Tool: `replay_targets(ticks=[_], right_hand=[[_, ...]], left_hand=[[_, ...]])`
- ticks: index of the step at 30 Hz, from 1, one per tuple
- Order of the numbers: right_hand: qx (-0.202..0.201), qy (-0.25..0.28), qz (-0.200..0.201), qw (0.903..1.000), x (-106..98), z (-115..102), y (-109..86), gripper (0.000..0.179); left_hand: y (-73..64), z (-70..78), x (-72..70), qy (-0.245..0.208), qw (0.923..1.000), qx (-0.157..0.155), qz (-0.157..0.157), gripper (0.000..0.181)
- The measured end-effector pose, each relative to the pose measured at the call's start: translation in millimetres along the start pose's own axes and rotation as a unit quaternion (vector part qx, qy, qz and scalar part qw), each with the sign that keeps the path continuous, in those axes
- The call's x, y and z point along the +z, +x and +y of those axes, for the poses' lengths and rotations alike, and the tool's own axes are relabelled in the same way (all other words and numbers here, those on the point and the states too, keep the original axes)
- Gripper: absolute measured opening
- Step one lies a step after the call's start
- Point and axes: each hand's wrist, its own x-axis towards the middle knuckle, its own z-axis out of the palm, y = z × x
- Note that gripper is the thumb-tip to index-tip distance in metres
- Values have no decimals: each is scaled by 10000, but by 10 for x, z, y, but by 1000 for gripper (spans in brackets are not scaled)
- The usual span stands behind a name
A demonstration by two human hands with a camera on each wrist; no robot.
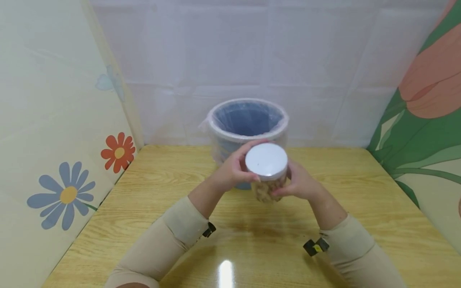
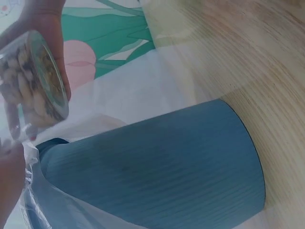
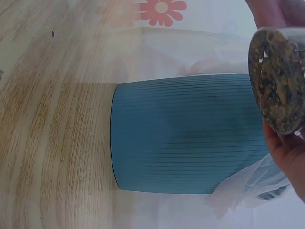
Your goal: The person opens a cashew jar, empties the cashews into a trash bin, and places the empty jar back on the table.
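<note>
A clear plastic jar with a white round lid (image 1: 267, 171), filled with pale nuts or similar pieces, is held upright above the table, directly in front of the bin and between both hands. In the head view the lid faces the camera and sits closed on the jar. In the left wrist view the jar (image 2: 33, 81) shows its packed contents through the wall and base; in the right wrist view its base (image 3: 277, 78) is seen end-on.

The left hand (image 1: 232, 170) grips the jar from its left side, fingers curled round the lid rim and thumb low on the wall. The right hand (image 1: 299, 182) holds the jar's lower right side, fingers curled against the wall.

Just behind the jar stands a blue ribbed cylindrical bin (image 1: 248, 124) lined with a thin clear plastic bag folded over its rim. It stands on a light wooden table (image 1: 360, 208). Panels printed with flowers (image 1: 68, 194) enclose the left side, a green leaf print the right.
</note>
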Motion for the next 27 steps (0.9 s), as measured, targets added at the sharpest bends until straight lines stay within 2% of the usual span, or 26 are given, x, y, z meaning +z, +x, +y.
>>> replay_targets(ticks=[6, 9, 16, 27], right_hand=[[178, -176, 302, 9992, 21, -4, 18, 93], [246, -210, 353, 9989, 25, -5, 22, 93], [352, -189, 341, 9986, 26, -22, 26, 92], [315, -171, 261, 9990, 10, -8, 26, 92]], left_hand=[[6, 43, 53, 348, 9970, -183, 666, 108], [12, 56, 71, 433, 9946, -311, 888, 110], [19, 70, 90, 449, 9924, -395, 1071, 111], [4, 49, 92, 553, 9914, -299, 1149, 107]])
